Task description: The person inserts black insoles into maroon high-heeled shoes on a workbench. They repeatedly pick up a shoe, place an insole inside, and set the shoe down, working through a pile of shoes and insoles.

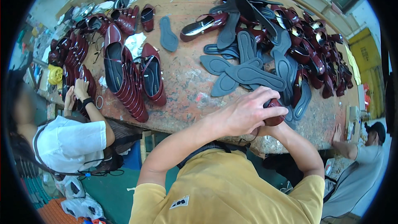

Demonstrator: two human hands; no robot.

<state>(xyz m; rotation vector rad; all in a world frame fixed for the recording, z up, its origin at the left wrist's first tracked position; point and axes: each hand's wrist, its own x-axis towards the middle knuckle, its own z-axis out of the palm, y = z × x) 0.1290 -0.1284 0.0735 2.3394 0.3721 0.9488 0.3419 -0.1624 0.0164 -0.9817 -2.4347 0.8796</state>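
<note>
My left hand (244, 110) is closed over a glossy dark red shoe (274, 118) at the table's near edge, its fingers bent across the top. Only a small rounded part of that shoe shows. Tucked under it, my right hand (268, 130) grips from below; most of its fingers are hidden by the shoe and my left hand. Just beyond my hands, grey cushioned insoles (257, 76) lie in a loose overlapping pile. One insole (302, 101) rests to the right of the held shoe.
Many dark red shoes (317, 49) crowd the table's right side. Stacked shoes (126, 85) and a single insole (168, 33) lie left of centre. On the left a co-worker (70, 141) handles shoes; at the right edge another person (358, 170) rests a hand on the worn table (182, 83).
</note>
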